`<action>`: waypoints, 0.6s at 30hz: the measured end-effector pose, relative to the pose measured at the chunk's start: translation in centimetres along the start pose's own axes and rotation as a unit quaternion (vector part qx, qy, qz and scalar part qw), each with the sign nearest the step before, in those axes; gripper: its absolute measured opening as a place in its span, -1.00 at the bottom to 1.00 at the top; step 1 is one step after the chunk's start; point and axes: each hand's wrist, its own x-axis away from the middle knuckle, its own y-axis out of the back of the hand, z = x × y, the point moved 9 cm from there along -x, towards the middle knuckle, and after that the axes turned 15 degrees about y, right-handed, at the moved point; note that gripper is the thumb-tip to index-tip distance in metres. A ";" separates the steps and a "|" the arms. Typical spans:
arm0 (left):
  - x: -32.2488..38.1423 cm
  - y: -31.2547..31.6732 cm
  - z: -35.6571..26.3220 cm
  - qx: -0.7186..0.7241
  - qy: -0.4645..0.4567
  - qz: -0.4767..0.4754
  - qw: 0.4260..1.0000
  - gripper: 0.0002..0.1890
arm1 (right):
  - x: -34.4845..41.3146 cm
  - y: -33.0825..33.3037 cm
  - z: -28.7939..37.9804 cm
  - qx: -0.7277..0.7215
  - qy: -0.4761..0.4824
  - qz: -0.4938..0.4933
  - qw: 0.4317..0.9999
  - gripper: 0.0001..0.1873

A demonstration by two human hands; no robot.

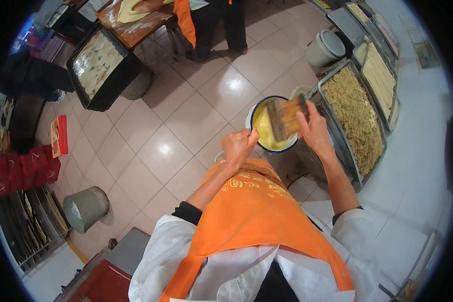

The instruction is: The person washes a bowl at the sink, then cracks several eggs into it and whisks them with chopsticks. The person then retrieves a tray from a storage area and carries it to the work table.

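Note:
A white enamel basin with a dark blue rim (268,150) holds a yellow liquid (262,124). My left hand (238,146) is closed on the near left part of the basin's rim. Gripped in my right hand (315,127) is a wide flat brush with a wooden handle (292,113), slightly blurred. Its dark bristles are over the basin, at the liquid; whether they dip into it I cannot tell. Just right of my right hand stands a deep metal tray (353,164) filled with a crumbly, yellowish-brown food.
Metal trays with pale dough strips (377,75) and a lidded white bucket (324,47) are at the right. At upper left are a black pan (115,85) and a wooden table (151,28) with dough, where another person stands. A grey bucket (92,207) sits lower left.

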 end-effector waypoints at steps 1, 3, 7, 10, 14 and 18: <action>0.0 -0.2 -0.4 -0.001 -0.008 0.004 1.000 -0.59 | 0.2 0.2 -0.7 0.089 0.022 0.002 0.996 -0.61; -0.4 -0.7 -0.7 -0.003 -0.022 0.006 1.000 -0.59 | 0.3 -0.7 -1.8 0.262 0.065 0.013 0.963 -0.60; 0.2 -1.2 -0.8 -0.024 -0.048 0.022 0.998 -0.61 | 1.6 -0.4 -0.5 -0.018 0.001 0.007 1.000 -0.58; 0.4 -1.6 -1.8 -0.008 -0.038 0.049 0.998 -0.62 | 3.0 0.0 -3.5 0.167 0.016 -0.020 0.986 -0.58; 0.7 -3.0 -1.6 -0.039 -0.037 0.092 0.994 -0.60 | 3.0 0.9 -2.6 0.058 -0.024 -0.028 0.998 -0.57; 0.6 -4.1 -2.3 -0.034 -0.017 0.120 0.992 -0.59 | 4.7 0.8 -4.6 0.201 -0.008 -0.019 0.979 -0.57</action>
